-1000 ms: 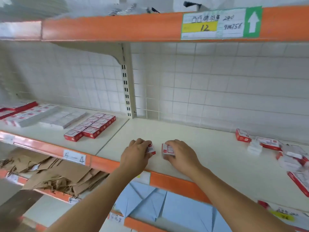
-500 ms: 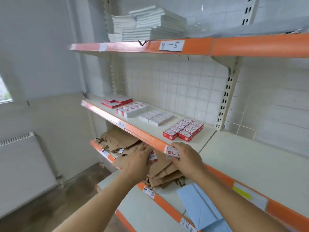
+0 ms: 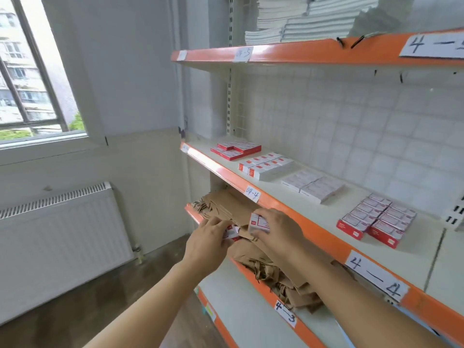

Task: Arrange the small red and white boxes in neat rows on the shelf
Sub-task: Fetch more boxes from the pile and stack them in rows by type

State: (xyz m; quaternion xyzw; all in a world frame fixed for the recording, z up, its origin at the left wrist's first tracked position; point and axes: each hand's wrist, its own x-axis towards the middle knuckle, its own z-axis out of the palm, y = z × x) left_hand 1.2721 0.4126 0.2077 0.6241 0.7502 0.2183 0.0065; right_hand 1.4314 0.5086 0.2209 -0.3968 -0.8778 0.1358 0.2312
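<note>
One view only, head cam, so nothing shared w/ a second view. It sits above and behind both forearms, looking fwd and down, turned left along the shelf (image 3: 296,219), whose orange edge runs diagonally from far upper left to near lower right. Wide-angle: straight lines bow near frame edges. Left hand (image 3: 209,243) and right hand (image 3: 277,231) are mid-frame, at arm's reach, fingers pointing away from cam. Beyond the fingertips: the shelf end and wall corner. Left of the fingers: window (image 3: 32,79), radiator (image 3: 62,237) below it. Right of the fingers: shelf surface, closest at lower right. Above: upper shelf (image 3: 301,51) seen from underneath.
</note>
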